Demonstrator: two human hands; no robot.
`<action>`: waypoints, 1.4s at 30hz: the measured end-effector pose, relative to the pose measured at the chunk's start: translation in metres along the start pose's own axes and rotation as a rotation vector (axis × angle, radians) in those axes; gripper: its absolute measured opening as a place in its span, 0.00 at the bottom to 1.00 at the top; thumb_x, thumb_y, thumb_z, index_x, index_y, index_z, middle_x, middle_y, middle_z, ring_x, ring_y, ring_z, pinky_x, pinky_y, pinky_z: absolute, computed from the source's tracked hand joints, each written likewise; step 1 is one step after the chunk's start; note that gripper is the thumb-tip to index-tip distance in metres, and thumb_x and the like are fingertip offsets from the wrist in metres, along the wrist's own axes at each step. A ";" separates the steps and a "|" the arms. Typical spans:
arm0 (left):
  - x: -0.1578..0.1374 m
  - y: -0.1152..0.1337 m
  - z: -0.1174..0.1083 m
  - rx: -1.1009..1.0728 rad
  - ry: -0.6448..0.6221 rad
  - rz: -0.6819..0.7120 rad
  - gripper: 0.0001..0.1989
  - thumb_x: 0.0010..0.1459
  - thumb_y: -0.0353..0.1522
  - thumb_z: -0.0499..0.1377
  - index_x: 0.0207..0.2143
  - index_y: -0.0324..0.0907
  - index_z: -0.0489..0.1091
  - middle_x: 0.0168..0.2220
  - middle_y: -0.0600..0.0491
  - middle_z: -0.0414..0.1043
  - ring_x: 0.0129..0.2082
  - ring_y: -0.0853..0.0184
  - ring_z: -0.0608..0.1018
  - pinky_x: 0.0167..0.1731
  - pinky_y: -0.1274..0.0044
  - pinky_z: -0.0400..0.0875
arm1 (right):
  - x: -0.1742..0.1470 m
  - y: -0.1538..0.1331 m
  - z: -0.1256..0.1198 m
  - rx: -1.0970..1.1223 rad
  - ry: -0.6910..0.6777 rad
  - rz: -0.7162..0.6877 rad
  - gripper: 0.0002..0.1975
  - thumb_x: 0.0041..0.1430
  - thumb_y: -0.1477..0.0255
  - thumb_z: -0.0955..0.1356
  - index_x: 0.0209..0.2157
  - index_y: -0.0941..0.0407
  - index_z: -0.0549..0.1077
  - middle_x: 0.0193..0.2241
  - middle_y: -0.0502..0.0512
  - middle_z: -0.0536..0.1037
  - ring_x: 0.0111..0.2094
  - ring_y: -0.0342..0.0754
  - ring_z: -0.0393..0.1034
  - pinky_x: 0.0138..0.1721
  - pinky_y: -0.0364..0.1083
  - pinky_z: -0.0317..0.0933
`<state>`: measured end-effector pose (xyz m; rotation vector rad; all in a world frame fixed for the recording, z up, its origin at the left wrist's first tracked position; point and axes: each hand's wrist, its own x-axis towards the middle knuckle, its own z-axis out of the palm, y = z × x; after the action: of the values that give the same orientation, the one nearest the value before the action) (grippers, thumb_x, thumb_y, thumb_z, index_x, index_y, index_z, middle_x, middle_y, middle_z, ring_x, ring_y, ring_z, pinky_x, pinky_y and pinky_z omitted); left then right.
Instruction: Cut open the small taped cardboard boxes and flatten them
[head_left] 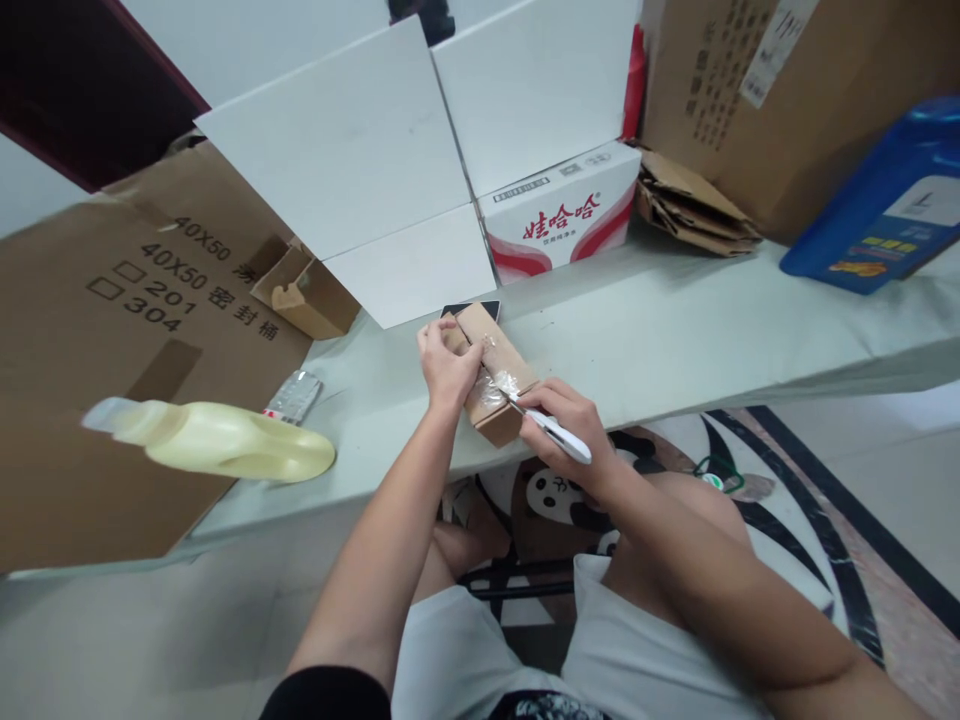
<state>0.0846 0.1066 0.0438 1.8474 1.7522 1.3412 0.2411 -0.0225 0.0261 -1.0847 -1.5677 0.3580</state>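
A small brown cardboard box lies at the front of the table, with crumpled clear tape along its top seam. My left hand is closed on the box's left side, its thumb on top by the seam. In my right hand is a white utility knife, gripped by its handle. The knife's tip meets the tape near the box's front end. Part of a dark flat object sticks out behind the box; its kind is hidden.
A pale yellow bottle stands left, near a silver packet. White boards, a white-and-red carton and folded cardboard line the back. Large cartons flank the table. A blue jug stands right.
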 end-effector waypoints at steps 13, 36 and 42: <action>0.000 -0.004 0.006 -0.118 0.034 -0.021 0.20 0.41 0.23 0.65 0.38 0.44 0.66 0.46 0.50 0.63 0.48 0.61 0.73 0.57 0.67 0.66 | 0.005 0.004 -0.004 0.073 0.014 0.125 0.07 0.50 0.75 0.65 0.28 0.54 0.77 0.25 0.51 0.75 0.27 0.46 0.70 0.32 0.45 0.65; 0.002 -0.012 0.011 -0.128 -0.025 0.025 0.08 0.46 0.25 0.65 0.31 0.41 0.72 0.53 0.47 0.60 0.60 0.56 0.68 0.66 0.65 0.58 | 0.008 0.011 -0.007 0.404 0.008 0.554 0.08 0.50 0.69 0.68 0.29 0.57 0.78 0.26 0.53 0.81 0.28 0.48 0.76 0.33 0.48 0.69; 0.003 -0.011 0.013 -0.102 -0.058 0.026 0.07 0.46 0.24 0.65 0.24 0.40 0.69 0.57 0.46 0.57 0.65 0.52 0.63 0.69 0.63 0.51 | 0.010 0.011 -0.006 0.377 -0.014 0.512 0.07 0.49 0.68 0.69 0.28 0.57 0.78 0.28 0.53 0.81 0.29 0.47 0.75 0.32 0.46 0.67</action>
<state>0.0862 0.1168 0.0301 1.8407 1.6067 1.3458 0.2521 -0.0111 0.0259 -1.1687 -1.1520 0.9668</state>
